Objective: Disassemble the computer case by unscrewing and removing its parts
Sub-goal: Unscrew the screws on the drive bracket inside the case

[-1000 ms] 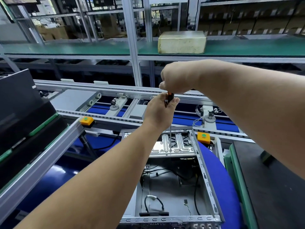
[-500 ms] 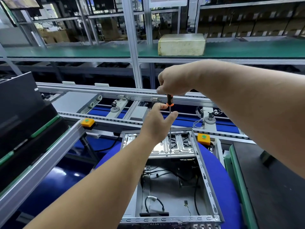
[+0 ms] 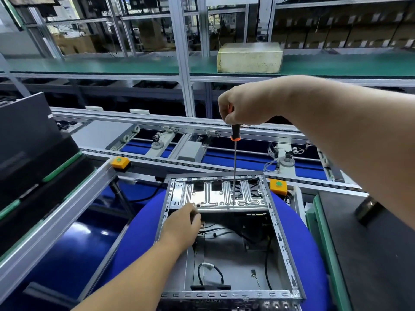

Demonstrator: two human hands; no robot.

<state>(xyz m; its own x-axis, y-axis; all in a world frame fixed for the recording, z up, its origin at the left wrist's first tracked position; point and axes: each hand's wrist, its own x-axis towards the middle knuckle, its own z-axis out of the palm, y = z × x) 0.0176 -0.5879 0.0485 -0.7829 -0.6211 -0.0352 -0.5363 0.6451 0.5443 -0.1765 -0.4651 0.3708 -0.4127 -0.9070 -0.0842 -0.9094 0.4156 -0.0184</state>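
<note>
So the computer case [image 3: 229,243] is sitting open-side-up on a round blue mat [image 3: 143,230], a bit below and right of frame centre. It's a bare grey metal shell, lid off, with perforated rails along its edges and a few black cables [image 3: 210,273] loose on the floor of it. Across the far end, at 12 o'clock inside the case, there's a shiny ribbed metal bracket plate [image 3: 215,196] with a few dark cutouts.

Around it: the grey conveyor frame [image 3: 157,122] runs across behind at 12 o'clock, a stack of black panels [image 3: 24,140] sits at 9 o'clock, and a dark mat-topped bench [image 3: 368,254] is at 3 o'clock. Two orange button boxes, one at 10 o'clock [image 3: 120,162] and one at 1 o'clock [image 3: 278,186] off the case corners. A pale cardboard box [image 3: 249,57] is up on the green shelf. My own right forearm blocks most of the upper right.

Right hand [image 3: 244,104] is fisted round the black-and-orange handle of a long screwdriver [image 3: 235,162], held upright, tip down on the plate's right half. Left hand [image 3: 183,223] is down at the plate's near-left corner, fingers curled at its edge; can't tell if it's gripping anything.

Versus half a second ago: the left hand has dropped from up by the screwdriver shaft down to the case, the right has barely budged.
</note>
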